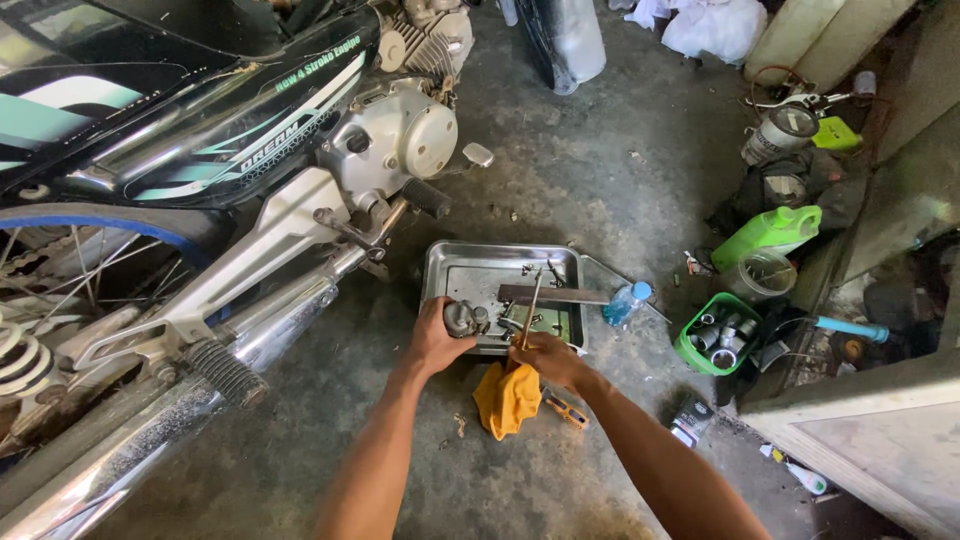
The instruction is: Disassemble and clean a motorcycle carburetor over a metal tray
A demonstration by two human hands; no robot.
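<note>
Gripping a small metal engine part [462, 318], left hand [436, 342] steadies it over the steel tray [470, 268]; right hand [548, 358] closes on a thin tool [530, 312] angled toward it, catching loose pieces.

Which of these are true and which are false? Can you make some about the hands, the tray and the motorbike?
1. The left hand grips a small grey metal part at the metal tray. True.
2. The right hand holds a thin tool over the tray. True.
3. The cloth under the hands is blue. False: it is yellow.
4. The motorbike is on the person's right. False: it is on their left.
5. A green basket holds metal parts. True.
</note>
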